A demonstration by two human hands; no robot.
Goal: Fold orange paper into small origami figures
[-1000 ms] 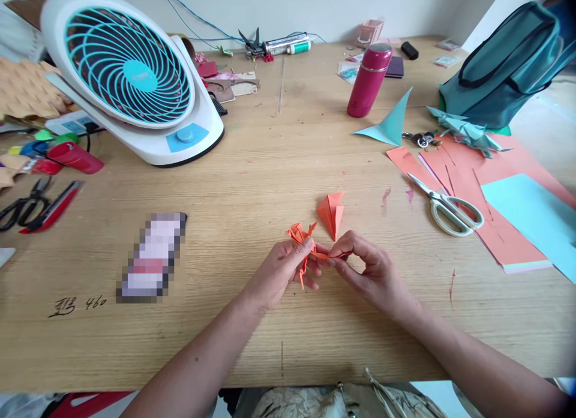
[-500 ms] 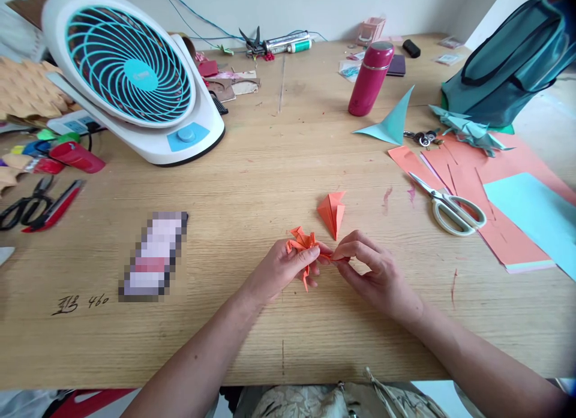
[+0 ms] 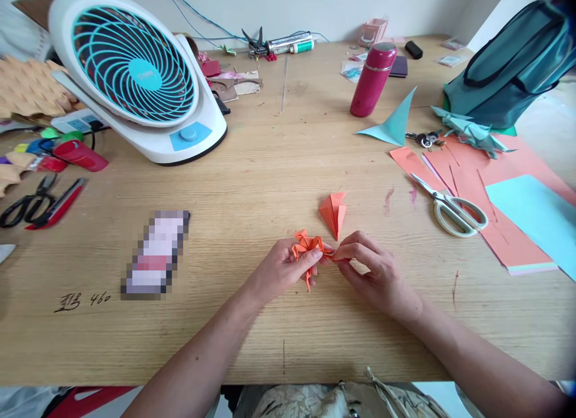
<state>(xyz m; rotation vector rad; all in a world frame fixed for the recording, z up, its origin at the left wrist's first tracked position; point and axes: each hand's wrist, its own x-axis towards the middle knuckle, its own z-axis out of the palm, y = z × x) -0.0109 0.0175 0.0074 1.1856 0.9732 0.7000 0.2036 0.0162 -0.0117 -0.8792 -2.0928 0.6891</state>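
Above the near part of the wooden worktop (image 3: 252,190), both hands hold an orange origami figure (image 3: 308,243) made of several narrow, bent points. The left hand (image 3: 288,263) has a narrow grip on its body, the thumb pressed on top and fingers underneath, with one thin point hanging below the thumb. The right hand (image 3: 371,268) also has a narrow grip, pinching the tip of a slim point on the figure's right side between thumb and forefinger. Just beyond the hands lies a folded orange paper piece (image 3: 333,213), its sharp end toward them and apart from the figure. To the right, white-handled scissors (image 3: 443,197) rest partly on orange paper sheets (image 3: 508,241), overlapped by a light blue sheet (image 3: 533,208). Farther back are a teal folded sheet (image 3: 396,124), a bunch of keys (image 3: 425,140) and a teal origami figure (image 3: 474,132) in front of a teal bag (image 3: 495,82). A magenta flask (image 3: 372,82) stands near the folded sheet. On the left, a smartphone (image 3: 155,256) with a pixelated screen lies in front of a white fan (image 3: 202,127), and black-handled scissors (image 3: 33,207) lie beside a red utility knife (image 3: 63,203).
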